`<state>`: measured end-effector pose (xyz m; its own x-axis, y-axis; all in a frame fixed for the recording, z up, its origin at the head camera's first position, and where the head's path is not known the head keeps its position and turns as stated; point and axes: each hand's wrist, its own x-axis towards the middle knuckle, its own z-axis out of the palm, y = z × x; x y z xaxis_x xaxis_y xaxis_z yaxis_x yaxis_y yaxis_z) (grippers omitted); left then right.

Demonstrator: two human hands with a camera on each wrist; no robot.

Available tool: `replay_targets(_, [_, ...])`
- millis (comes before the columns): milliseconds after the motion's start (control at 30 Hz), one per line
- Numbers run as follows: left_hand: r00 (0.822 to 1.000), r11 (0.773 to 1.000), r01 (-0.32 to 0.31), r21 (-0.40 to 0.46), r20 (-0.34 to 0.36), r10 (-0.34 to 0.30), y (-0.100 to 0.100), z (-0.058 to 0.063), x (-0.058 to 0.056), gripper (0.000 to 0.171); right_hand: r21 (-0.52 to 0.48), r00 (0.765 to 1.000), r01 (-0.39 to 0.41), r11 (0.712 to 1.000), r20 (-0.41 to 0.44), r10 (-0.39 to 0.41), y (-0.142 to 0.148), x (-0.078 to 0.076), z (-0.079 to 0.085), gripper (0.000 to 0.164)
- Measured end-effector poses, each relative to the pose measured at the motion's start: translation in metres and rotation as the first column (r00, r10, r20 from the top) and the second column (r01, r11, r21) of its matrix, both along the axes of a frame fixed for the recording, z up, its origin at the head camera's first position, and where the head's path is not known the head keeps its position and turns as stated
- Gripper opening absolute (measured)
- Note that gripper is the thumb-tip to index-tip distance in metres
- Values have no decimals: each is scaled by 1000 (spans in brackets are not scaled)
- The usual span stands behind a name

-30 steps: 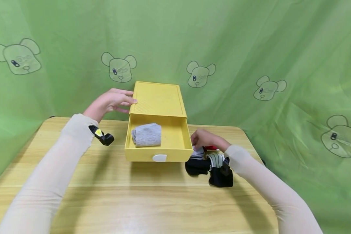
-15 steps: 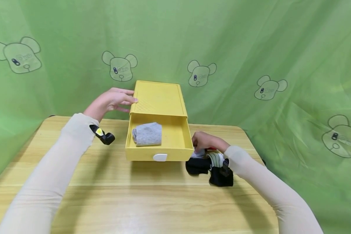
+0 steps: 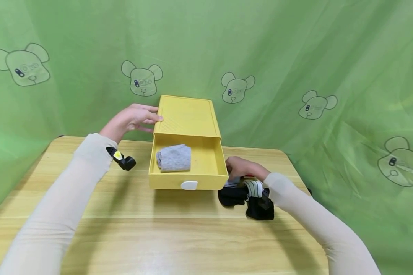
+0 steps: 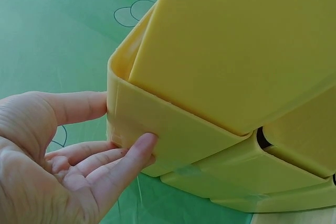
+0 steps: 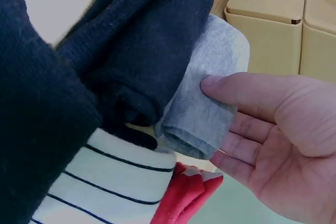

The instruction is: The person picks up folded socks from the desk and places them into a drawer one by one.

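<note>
Right of the yellow box [image 3: 189, 117], we see the right hand [image 3: 242, 167] pinching a folded grey sock [image 5: 195, 113]; left of the box, the left hand [image 3: 132, 118] touches its side, fingers spread. Behind the box, the green curtain [image 3: 192, 42] bears lettering [image 3: 145, 82] too faint for us to read.

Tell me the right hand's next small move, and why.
Probably lift the gray bundle toward the yellow drawer: the right hand pinches it beside that open drawer, where a folded gray cloth lies with bare floor to its right.

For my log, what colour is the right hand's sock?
Mottled grey sock, clearest in right wrist view.
</note>
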<state>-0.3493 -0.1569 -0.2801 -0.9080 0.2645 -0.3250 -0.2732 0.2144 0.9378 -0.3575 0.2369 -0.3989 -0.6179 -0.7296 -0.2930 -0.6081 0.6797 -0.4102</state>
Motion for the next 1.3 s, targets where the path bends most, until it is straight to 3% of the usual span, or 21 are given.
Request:
replay_targets(267, [1000,1000,-11,-15,-2,11,-1,0,-1,74,-50,995,88,995,54,-85,0,1,22,18])
replay_targets(367, [1000,1000,-15,-13,-1,15,-2,0,-1,74,-35,994,113,993,20,-112,-1,2,35,17])
replay_targets(533, [1000,1000,-9,6,10,9,-2,-1,-1,75,1,995,89,996,-53,-89,1,5,61,21])
replay_targets(767, [1000,1000,-16,18,18,16,-2,0,-2,75,62,996,68,996,-66,-64,8,16,108,19])
replay_targets(1000, [1000,999,-20,27,14,20,-3,0,-2,73,111,988,136,984,-88,-127,11,35,167,22])
replay_targets(1167, [1000,999,-22,27,16,21,-4,0,-2,73,89,982,175,981,-83,-167,2,47,208,24])
replay_targets(1300, [1000,1000,-13,11,14,13,-5,0,-2,74,31,985,162,986,-71,-160,-11,53,229,25])
